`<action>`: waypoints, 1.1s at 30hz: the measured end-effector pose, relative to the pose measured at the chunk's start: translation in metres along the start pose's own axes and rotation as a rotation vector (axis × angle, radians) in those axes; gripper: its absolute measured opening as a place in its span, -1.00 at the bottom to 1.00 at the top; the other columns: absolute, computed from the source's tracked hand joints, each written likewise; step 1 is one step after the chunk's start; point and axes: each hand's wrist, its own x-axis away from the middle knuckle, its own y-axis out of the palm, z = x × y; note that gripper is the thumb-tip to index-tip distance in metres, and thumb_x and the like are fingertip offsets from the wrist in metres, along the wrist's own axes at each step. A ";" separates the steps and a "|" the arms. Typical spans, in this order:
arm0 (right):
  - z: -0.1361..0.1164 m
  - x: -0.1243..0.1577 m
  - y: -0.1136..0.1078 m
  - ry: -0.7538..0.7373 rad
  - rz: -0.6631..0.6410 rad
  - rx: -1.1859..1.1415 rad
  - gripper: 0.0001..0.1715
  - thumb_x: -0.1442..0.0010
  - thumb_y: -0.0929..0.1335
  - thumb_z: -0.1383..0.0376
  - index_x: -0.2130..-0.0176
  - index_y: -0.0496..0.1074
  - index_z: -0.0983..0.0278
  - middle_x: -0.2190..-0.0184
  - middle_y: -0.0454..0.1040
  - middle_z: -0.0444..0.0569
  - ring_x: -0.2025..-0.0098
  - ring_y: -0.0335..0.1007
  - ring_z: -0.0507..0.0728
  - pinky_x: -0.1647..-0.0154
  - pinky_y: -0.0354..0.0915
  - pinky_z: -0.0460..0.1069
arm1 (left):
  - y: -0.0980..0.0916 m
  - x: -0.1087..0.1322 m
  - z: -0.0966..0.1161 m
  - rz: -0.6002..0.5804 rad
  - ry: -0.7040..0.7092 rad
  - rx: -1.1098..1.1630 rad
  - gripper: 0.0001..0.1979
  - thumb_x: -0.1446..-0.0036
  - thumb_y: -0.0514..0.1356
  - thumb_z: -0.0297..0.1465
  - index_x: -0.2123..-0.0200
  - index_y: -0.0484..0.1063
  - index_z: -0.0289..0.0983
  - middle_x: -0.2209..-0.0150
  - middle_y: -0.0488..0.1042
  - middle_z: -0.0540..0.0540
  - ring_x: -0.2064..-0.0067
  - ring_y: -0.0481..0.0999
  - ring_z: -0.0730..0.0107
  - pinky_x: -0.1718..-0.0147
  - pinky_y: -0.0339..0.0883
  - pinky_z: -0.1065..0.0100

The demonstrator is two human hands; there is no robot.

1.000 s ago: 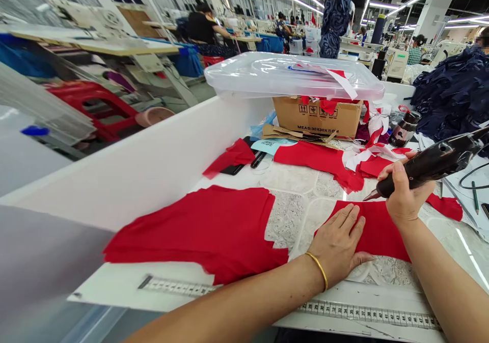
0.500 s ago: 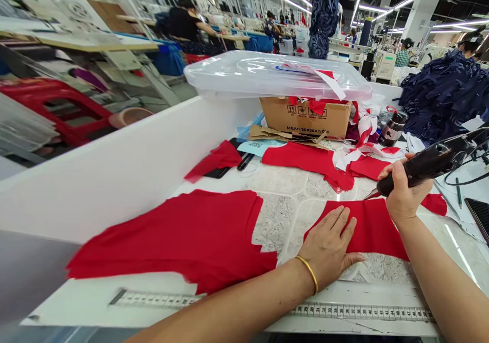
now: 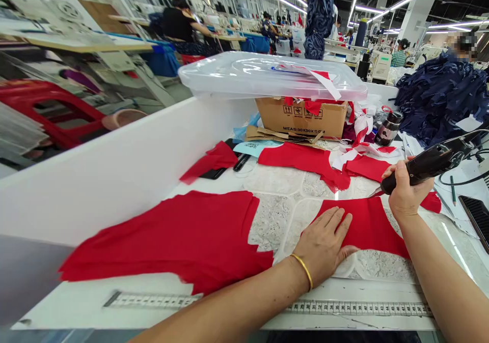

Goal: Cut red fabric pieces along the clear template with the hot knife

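Observation:
My left hand (image 3: 324,238) lies flat, fingers stretched out, on a red fabric piece (image 3: 364,226) with curved sides. Wrapped in my right hand (image 3: 408,195) is a black corded hand tool (image 3: 431,165) with a thin pointed metal tip. That tip is at the far edge of the fabric piece, near its far right corner. To the left lies a larger stack of red fabric pieces (image 3: 168,236), its edges slightly uneven. Beyond my hands are another red fabric piece (image 3: 301,159) and red and white scraps (image 3: 361,129).
A measuring tape (image 3: 344,308) runs along the table's near edge. A white side panel (image 3: 95,165) stands at left. At the back are a cardboard box (image 3: 301,119) under a clear plastic lid (image 3: 267,76), a dark bottle (image 3: 388,128) and navy fabric (image 3: 443,98). A phone (image 3: 476,218) lies at right.
The tool's tip has shifted slightly right along the fabric's far edge, and a small gap shows between the fabric and my right hand. My left hand stays in place. The view has moved slightly.

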 end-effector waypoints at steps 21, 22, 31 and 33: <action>-0.069 0.099 0.024 0.205 -0.293 -0.135 -0.65 -0.18 0.45 0.11 0.10 0.33 0.12 0.46 0.38 -0.22 0.42 0.48 0.10 0.26 0.52 0.12 | -0.023 -0.013 -0.033 -0.154 -0.093 0.207 -0.75 -0.33 0.12 -0.48 -0.03 0.46 -0.37 -0.11 0.48 -0.28 -0.18 0.45 0.07 -0.20 0.40 0.04; -0.069 0.099 0.025 0.197 -0.308 -0.137 -0.70 -0.19 0.45 0.14 0.14 0.33 0.14 0.48 0.38 -0.22 0.46 0.45 0.08 0.31 0.51 0.09 | -0.023 -0.013 -0.032 -0.164 -0.091 0.212 -0.75 -0.32 0.13 -0.49 -0.02 0.46 -0.38 -0.12 0.48 -0.29 -0.18 0.44 0.06 -0.20 0.40 0.04; -0.080 0.088 0.017 0.193 -0.286 -0.141 -0.74 -0.18 0.45 0.18 0.18 0.33 0.13 0.49 0.38 -0.26 0.56 0.37 0.03 0.45 0.45 0.03 | -0.024 -0.013 -0.024 -0.095 -0.031 0.221 -0.75 -0.38 0.06 -0.49 -0.03 0.47 -0.34 -0.11 0.49 -0.26 -0.17 0.46 0.13 -0.18 0.44 0.06; -0.081 0.083 0.009 0.197 -0.285 -0.129 -0.70 -0.18 0.46 0.16 0.15 0.33 0.13 0.49 0.38 -0.26 0.56 0.36 0.02 0.45 0.45 0.02 | -0.024 -0.012 -0.022 -0.102 0.008 0.218 -0.72 -0.36 0.05 -0.54 -0.03 0.47 -0.31 -0.12 0.48 -0.24 -0.18 0.46 0.15 -0.17 0.46 0.07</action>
